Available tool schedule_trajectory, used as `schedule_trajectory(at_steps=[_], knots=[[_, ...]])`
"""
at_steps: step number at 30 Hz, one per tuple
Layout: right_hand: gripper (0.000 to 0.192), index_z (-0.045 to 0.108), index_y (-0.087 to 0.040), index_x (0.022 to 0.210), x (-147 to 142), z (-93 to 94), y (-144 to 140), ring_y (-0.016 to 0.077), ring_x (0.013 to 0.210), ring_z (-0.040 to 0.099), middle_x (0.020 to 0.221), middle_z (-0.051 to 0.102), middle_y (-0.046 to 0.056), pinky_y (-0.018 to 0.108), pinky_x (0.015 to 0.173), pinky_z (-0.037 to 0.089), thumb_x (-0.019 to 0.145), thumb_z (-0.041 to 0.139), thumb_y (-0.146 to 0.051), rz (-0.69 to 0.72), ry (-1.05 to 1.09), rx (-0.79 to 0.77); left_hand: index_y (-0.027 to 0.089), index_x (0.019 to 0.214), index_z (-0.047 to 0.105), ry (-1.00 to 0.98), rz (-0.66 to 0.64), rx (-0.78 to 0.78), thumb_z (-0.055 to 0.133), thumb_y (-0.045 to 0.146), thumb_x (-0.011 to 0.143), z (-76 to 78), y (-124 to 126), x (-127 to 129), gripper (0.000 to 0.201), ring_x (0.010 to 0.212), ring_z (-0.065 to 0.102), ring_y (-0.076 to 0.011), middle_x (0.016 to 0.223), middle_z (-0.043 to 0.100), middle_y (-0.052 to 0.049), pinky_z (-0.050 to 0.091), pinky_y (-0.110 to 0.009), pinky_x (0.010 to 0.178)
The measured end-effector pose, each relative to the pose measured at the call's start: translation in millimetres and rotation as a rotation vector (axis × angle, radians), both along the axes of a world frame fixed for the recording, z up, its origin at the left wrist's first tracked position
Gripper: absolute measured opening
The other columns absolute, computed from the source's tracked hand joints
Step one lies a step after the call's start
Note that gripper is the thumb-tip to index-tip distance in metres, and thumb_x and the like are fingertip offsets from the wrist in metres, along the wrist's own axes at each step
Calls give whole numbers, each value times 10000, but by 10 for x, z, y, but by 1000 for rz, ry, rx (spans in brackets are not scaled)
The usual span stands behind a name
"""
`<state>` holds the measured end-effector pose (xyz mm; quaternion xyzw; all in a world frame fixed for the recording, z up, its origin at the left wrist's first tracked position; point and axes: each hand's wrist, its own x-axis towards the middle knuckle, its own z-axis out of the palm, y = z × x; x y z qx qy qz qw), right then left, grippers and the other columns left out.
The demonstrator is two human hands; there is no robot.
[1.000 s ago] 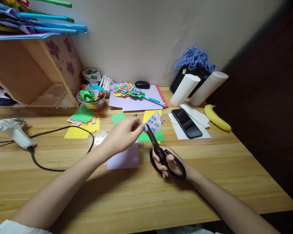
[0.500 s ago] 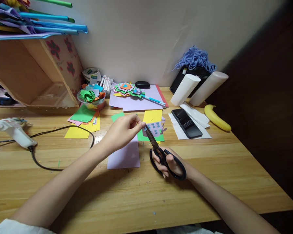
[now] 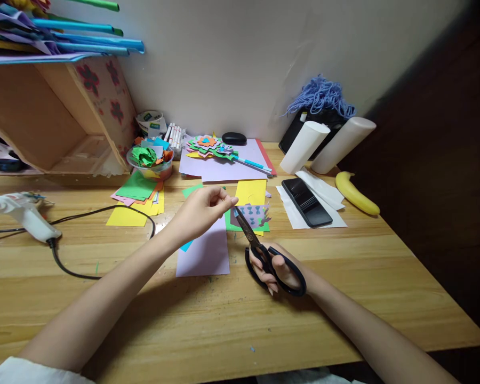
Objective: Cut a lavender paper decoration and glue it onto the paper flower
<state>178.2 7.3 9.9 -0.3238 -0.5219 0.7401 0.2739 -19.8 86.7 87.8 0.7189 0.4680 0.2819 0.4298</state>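
My right hand (image 3: 278,269) holds black-handled scissors (image 3: 256,242), with thumb and fingers through the loops. Their dark blades point up and left and look closed or nearly so. Just beyond the tips, my left hand (image 3: 206,210) pinches thumb and forefinger together. A small light blue bit of paper (image 3: 236,212) shows below these fingertips; most of it is hidden. Behind the blades lies a lavender piece with rows of small blue bow shapes (image 3: 256,214), over green paper (image 3: 246,226). A lavender sheet (image 3: 208,253) and a bright blue scrap (image 3: 186,246) lie under my left forearm.
A glue gun (image 3: 32,218) with a looping black cord rests at left, near stacked coloured paper (image 3: 134,186) and a bowl of scraps (image 3: 154,168). Paper flowers (image 3: 208,146) lie at the back. At right are a phone (image 3: 306,202), white rolls (image 3: 305,146) and a banana (image 3: 356,194).
The scissor tips have shifted slightly down and left, below my left fingertips. More of the bright blue scrap shows beside my left wrist. The rest is nearly the same.
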Motion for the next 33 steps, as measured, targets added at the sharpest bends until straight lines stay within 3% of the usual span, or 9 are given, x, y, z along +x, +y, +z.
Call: schedule_trajectory(at_steps=[5,9,19,33], knots=[[685,399,-184,699,19,-24,-6,31,302,333,467,388,-100,166,285,378,555,464,-851,63,-8,-9,138,751,629,-4,-112,-42,548,455,789,33,15,-29,329,634,512,-129,687,610,-30,374,-240,577],[691,404,-180,690,26,-12,-18,32,297,336,464,384,-99,162,280,358,555,450,-855,117,1,-34,159,664,652,66,-185,43,564,426,783,47,16,-48,306,686,530,-139,681,638,-15,366,-253,633],[689,408,-176,654,-9,92,-44,33,268,325,426,383,-101,158,265,339,538,479,-851,136,-1,-72,159,684,658,82,-220,-133,599,407,728,-16,55,-75,258,695,558,-150,697,640,-15,396,-263,638],[669,394,-180,635,-2,76,-30,30,269,309,409,377,-106,155,268,338,537,520,-830,134,-33,-84,145,684,629,116,-258,-174,583,424,725,1,64,-93,286,637,510,-132,660,578,0,364,-249,588]])
